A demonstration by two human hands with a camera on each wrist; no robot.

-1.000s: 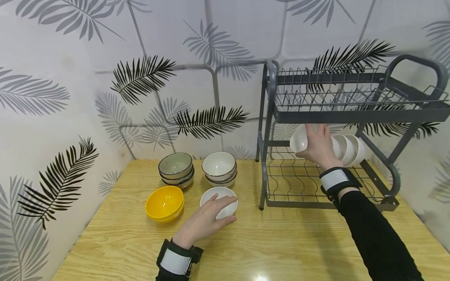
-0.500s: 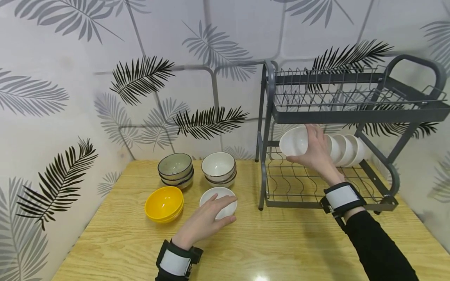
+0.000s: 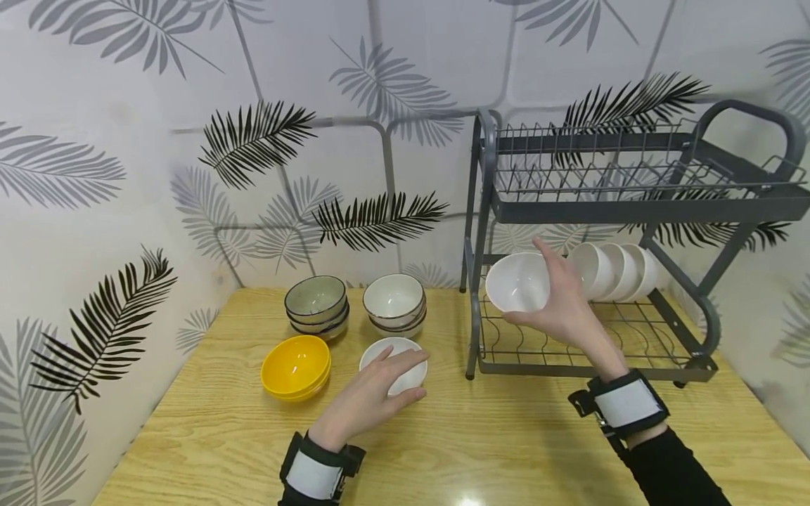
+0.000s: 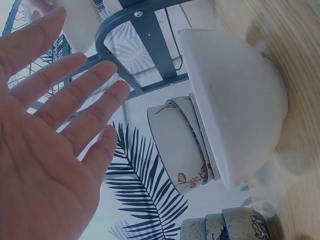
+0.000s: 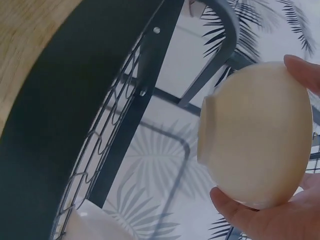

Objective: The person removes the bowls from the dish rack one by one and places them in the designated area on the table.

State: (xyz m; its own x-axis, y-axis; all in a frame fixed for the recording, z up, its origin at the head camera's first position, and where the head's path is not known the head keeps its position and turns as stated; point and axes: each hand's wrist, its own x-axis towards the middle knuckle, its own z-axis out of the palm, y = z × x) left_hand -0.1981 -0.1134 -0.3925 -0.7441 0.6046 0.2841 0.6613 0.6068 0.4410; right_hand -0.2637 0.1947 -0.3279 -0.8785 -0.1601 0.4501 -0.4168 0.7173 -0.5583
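My right hand [image 3: 560,302] grips a white bowl [image 3: 515,282] at the left part of the rack's lower tier. In the right wrist view the thumb and fingers hold this bowl [image 5: 257,135] by its rim, clear of the wires. My left hand [image 3: 373,393] hovers over another white bowl [image 3: 411,379] on the table, its fingers spread. The left wrist view shows the left palm [image 4: 45,165] apart from the white bowl [image 4: 235,105], which stands upright. Several white bowls [image 3: 591,273] lean in a row on the lower tier, right of my right hand.
The grey two-tier dish rack [image 3: 645,211] stands at the right of the wooden table [image 3: 474,436]. Left of it are stacked white dark-rimmed bowls [image 3: 394,299], stacked grey-green bowls [image 3: 315,299] and stacked yellow bowls [image 3: 295,367]. A patterned wall [image 3: 316,70] closes the back.
My right hand has drawn the white bowl leftward, down and toward me, away from the row of bowls in the rack. The left hand has stayed in place.
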